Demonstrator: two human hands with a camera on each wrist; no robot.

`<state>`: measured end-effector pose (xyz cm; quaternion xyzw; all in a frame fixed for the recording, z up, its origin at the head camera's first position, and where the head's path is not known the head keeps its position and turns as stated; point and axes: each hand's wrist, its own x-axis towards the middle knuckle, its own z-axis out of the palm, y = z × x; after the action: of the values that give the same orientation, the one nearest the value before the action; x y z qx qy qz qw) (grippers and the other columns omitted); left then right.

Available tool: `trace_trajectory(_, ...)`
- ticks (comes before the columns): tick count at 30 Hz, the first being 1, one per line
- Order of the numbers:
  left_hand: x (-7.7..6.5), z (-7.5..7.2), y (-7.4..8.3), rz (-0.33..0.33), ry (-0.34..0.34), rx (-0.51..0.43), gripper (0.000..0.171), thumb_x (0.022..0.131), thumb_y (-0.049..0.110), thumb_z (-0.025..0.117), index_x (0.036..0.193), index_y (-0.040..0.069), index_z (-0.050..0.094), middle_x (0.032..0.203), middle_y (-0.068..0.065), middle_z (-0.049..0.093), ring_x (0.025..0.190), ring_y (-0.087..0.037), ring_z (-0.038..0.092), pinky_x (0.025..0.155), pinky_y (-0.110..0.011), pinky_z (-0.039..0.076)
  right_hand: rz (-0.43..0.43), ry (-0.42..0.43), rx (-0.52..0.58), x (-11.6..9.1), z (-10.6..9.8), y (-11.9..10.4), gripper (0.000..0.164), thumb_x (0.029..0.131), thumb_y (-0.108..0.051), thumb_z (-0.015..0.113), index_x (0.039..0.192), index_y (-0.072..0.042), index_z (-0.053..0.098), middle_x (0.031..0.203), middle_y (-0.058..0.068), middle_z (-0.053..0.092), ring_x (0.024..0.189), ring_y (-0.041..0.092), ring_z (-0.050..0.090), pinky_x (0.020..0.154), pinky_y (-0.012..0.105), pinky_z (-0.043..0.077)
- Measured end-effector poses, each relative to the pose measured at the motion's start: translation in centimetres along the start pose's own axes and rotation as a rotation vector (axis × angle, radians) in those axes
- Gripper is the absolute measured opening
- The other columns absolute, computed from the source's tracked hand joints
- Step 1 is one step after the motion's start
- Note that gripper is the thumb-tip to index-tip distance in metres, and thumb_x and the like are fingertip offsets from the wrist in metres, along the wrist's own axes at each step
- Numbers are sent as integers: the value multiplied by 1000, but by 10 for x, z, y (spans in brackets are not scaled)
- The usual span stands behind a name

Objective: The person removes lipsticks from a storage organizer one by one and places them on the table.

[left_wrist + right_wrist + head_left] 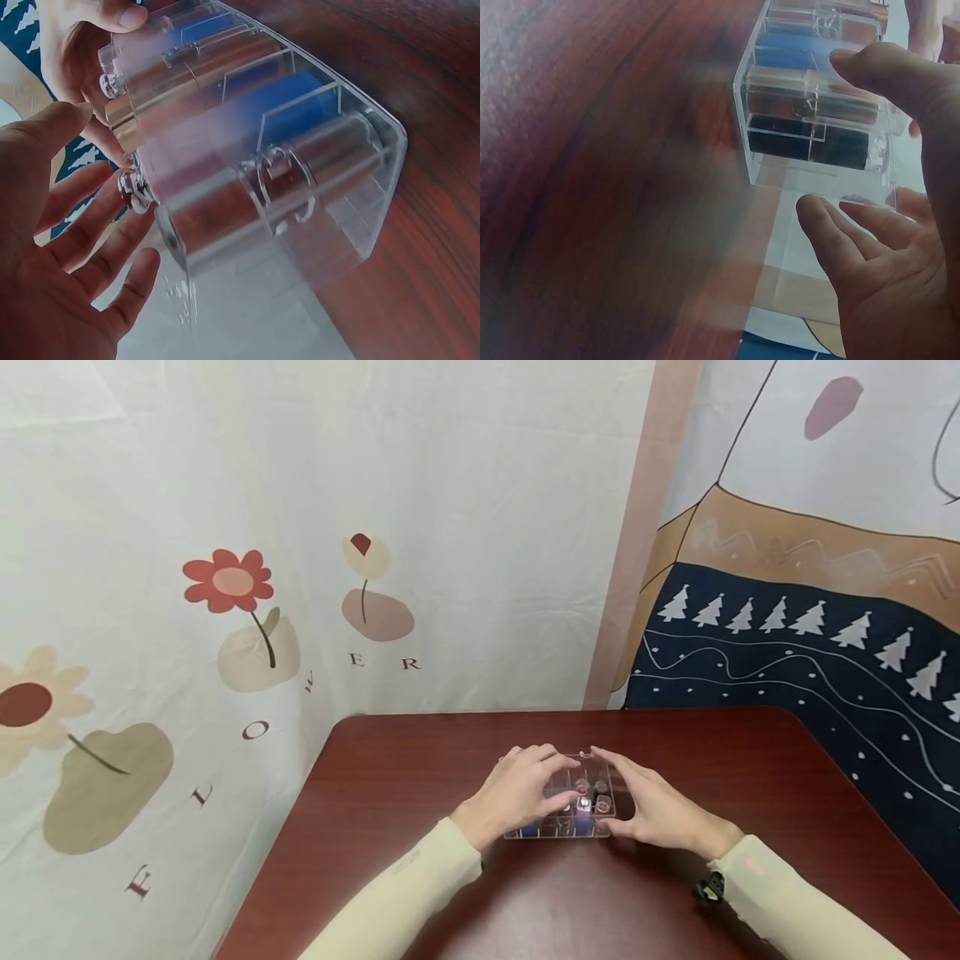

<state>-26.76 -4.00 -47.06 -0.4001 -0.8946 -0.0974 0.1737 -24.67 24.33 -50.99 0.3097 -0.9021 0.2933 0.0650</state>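
Observation:
A clear plastic compartment organizer (555, 837) stands on the table with several small cosmetic tubes in it. Side on, the left wrist view shows a pink-to-blue tube (240, 124) beside a transparent one with a brownish inside (217, 214). A black tube (806, 142) lies near the right end in the right wrist view. Over the organizer's left part hovers my left hand (517, 789), fingers spread, nothing held. My right hand (663, 802) spans the right end, thumb by the near corner and fingertips by the far one; whether they touch it is unclear.
The dark red wooden table (585, 902) ends at a back edge behind the organizer. A pale cloth with printed flowers (487, 527) hangs behind and to the left. A navy cloth with white trees (787, 652) hangs at the right.

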Motion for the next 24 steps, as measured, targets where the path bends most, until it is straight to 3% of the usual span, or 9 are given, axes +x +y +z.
trace_trajectory(6, 6, 1, 3, -41, -53, -34, 44, 107, 49, 85, 143, 24, 82, 128, 6, 84, 100, -14, 84, 91, -31, 70, -20, 24, -33, 1, 2, -1, 117, 84, -20, 106, 179, -8, 38, 168, 13, 64, 141, 25, 76, 116, 57, 64)
trace_trajectory(14, 10, 6, 4, -101, -126, -154, 46, 110, 44, 83, 149, 20, 78, 135, 1, 84, 113, -15, 85, 100, -29, 70, -7, 17, -21, -1, 4, -2, 117, 85, -20, 106, 179, -9, 37, 168, 14, 64, 138, 24, 78, 115, 54, 66)
trace_trajectory(24, 17, 12, 6, -107, -129, -225, 41, 107, 38, 88, 142, 18, 82, 127, 3, 88, 108, -5, 83, 98, -20, 66, 0, 21, -34, -2, 4, -4, 117, 85, -20, 105, 180, -9, 37, 169, 13, 63, 138, 24, 78, 115, 54, 66)
